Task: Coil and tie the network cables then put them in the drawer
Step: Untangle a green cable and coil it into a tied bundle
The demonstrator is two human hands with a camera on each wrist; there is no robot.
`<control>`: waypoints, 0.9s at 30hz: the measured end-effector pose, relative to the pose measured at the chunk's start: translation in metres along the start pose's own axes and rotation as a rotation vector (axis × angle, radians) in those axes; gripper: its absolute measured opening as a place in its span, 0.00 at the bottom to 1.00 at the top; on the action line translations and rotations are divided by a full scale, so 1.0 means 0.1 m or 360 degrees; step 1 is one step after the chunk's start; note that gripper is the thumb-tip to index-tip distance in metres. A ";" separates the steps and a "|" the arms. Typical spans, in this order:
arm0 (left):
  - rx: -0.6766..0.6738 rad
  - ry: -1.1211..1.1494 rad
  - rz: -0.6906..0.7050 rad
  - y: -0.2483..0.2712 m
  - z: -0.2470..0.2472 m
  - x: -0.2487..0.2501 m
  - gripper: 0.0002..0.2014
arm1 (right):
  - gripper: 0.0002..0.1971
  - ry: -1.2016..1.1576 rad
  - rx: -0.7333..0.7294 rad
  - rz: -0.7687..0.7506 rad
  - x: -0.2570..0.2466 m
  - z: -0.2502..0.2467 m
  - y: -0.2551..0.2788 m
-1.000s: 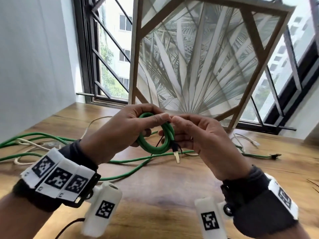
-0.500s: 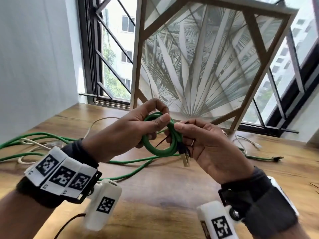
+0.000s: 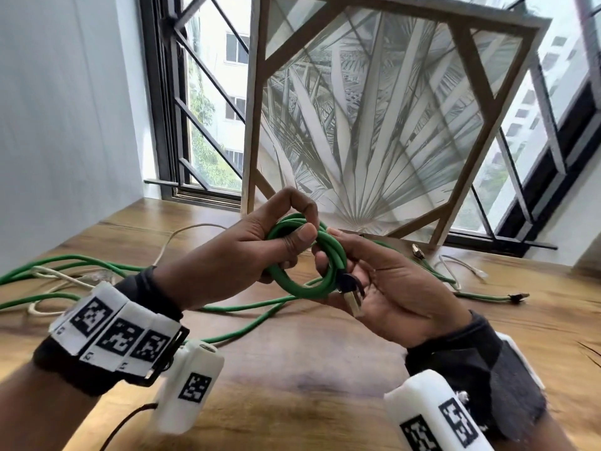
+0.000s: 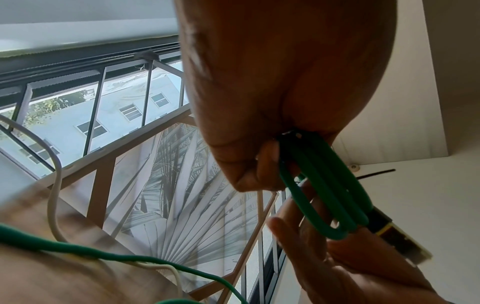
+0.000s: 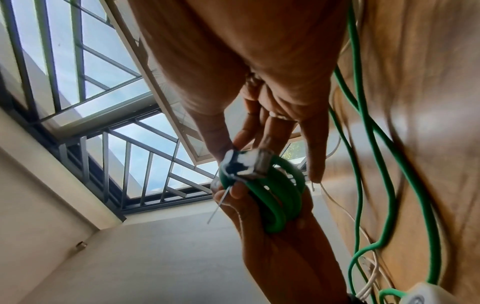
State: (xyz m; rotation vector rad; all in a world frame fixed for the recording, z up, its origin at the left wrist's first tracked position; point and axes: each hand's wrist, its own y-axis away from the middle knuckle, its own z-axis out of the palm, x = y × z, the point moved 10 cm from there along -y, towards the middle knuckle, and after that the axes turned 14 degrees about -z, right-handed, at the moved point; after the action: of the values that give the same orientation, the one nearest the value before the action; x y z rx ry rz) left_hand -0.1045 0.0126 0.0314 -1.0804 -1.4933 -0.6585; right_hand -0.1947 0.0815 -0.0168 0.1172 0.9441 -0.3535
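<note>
A green network cable coil is held up over the wooden table. My left hand grips the coil's top, thumb in front and index finger curled over it. My right hand is turned palm up and pinches the coil's right side between thumb and fingertip. The cable's black and metal connector lies across the right palm. The left wrist view shows the coil strands and connector. In the right wrist view a thin tie sticks out beside the coil.
Loose green cable trails left across the table, tangled with white cable. Another green cable end and a white cable lie at the right. A framed leaf-pattern panel leans against the window behind.
My right hand has turned palm up, so the connector now lies across the palm instead of hanging below. The left index finger has curled over the coil's top.
</note>
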 end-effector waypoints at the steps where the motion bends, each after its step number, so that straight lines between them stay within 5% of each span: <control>1: -0.0024 -0.0017 0.0031 0.01 0.00 0.02 0.06 | 0.10 -0.0003 0.0010 -0.0015 -0.01 0.01 0.00; 4: -0.0128 -0.0090 0.0138 0.05 0.07 0.09 0.17 | 0.11 0.0024 0.0056 -0.0091 -0.03 -0.02 -0.02; 13: 0.0052 -0.0343 0.0398 0.08 0.06 0.19 0.02 | 0.27 0.0372 0.0043 -0.0395 -0.22 -0.11 -0.06; 16: 0.0037 0.0006 0.0288 0.06 0.04 0.15 0.03 | 0.14 0.0705 0.0057 -0.0685 -0.43 -0.13 -0.03; 19: 0.0110 0.0238 0.0126 0.00 -0.10 0.04 0.05 | 0.11 0.0853 -0.0012 -0.0985 -0.61 -0.03 0.05; 27: 0.0063 0.0466 -0.0128 -0.02 -0.17 -0.07 0.03 | 0.09 0.0785 -0.0163 -0.1162 -0.62 0.12 0.07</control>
State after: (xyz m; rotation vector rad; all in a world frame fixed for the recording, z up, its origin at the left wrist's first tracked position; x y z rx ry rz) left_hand -0.0993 -0.0050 0.0289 -0.8559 -1.2949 -0.8035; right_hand -0.2165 0.1003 0.0399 -0.2565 1.4804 -0.9771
